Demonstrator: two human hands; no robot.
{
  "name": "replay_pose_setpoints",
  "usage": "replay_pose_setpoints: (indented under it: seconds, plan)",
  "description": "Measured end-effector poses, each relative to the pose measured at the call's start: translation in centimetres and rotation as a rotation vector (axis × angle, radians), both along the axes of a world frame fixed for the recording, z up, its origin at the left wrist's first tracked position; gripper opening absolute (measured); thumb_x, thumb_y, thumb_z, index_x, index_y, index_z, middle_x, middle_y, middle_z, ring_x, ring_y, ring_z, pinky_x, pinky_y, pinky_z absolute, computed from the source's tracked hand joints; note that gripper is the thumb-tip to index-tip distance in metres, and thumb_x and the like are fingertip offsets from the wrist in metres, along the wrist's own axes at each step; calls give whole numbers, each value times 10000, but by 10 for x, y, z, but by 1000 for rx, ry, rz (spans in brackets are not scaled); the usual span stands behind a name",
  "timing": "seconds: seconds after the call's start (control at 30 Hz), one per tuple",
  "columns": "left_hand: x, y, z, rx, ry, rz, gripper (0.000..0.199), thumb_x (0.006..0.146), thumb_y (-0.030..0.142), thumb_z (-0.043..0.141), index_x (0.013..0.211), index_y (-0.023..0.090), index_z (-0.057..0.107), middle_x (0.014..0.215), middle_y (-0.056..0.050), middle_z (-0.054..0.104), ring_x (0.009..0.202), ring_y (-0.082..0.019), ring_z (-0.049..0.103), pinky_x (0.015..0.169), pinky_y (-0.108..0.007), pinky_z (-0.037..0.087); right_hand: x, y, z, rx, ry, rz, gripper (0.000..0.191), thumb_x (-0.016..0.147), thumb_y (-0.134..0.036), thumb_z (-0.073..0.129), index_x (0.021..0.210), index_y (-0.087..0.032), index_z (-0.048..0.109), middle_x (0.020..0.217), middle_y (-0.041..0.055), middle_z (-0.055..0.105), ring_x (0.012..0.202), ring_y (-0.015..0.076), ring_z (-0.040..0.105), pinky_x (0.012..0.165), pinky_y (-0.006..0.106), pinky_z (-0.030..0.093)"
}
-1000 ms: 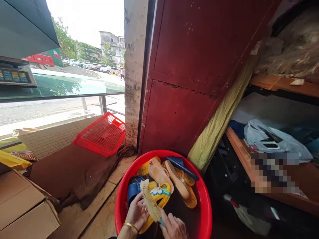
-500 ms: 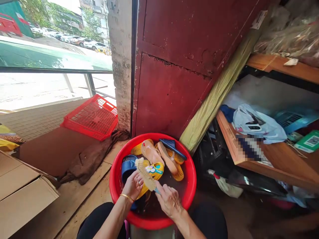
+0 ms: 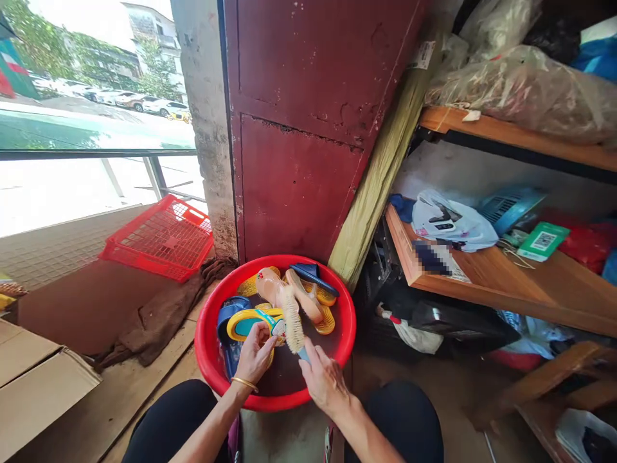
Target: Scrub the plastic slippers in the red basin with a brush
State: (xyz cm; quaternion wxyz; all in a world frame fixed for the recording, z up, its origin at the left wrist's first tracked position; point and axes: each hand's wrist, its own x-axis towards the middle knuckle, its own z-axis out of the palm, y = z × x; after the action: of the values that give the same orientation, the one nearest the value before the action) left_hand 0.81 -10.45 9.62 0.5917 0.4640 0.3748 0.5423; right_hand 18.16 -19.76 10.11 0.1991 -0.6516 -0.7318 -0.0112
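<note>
A red basin (image 3: 205,360) holds dark water and several sandals. My left hand (image 3: 255,352), with a gold bangle at the wrist, pinches a yellow and teal sandal (image 3: 243,323) over the basin's left half. My right hand (image 3: 324,378) is closed around the blue handle of a brush (image 3: 293,321), whose pale bristles lie close against the sandal's right end. Behind them are a beige sandal (image 3: 270,285) and a blue and yellow one (image 3: 314,280). A dark blue sandal (image 3: 231,312) rests at the left inside the basin.
Behind the basin stands a dark red door (image 3: 299,186). A red crate (image 3: 161,238) and brown cloth (image 3: 154,325) are at the left, with cardboard (image 3: 48,386) nearer. Wooden shelves (image 3: 482,276) bearing bags fill the right.
The sandal in my left hand has turned and now lies crosswise, pointing left. The brush has swung more upright in my right hand. The view has shifted to the right.
</note>
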Motion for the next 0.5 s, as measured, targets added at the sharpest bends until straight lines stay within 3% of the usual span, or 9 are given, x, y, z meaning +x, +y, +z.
replay_pose_setpoints:
  seconds: [0.17,0.37,0.5]
  plan:
    - [-2,-10,4,88,136,-2,289,698,335,788,872,212,592,803,-3,624,780,-184,587,771,-294,477,-15,14,24,-121,8,-117,460,1029,-280,369,1465,-153,441,1058,140,691,856,235,713,732,309,547]
    - [2,-17,16,189,217,-40,240,734,345,766,894,222,636,832,-14,656,783,-188,587,765,-281,463,-4,-15,25,-56,-41,79,501,1007,-288,426,1501,-205,397,1055,100,690,817,212,705,699,287,530]
    - [-5,-11,27,243,293,-2,234,704,333,797,857,230,652,796,-2,642,779,-188,577,779,-278,460,28,15,39,-150,1,-66,429,1009,-290,413,1417,-185,496,1071,109,707,853,223,702,717,294,508]
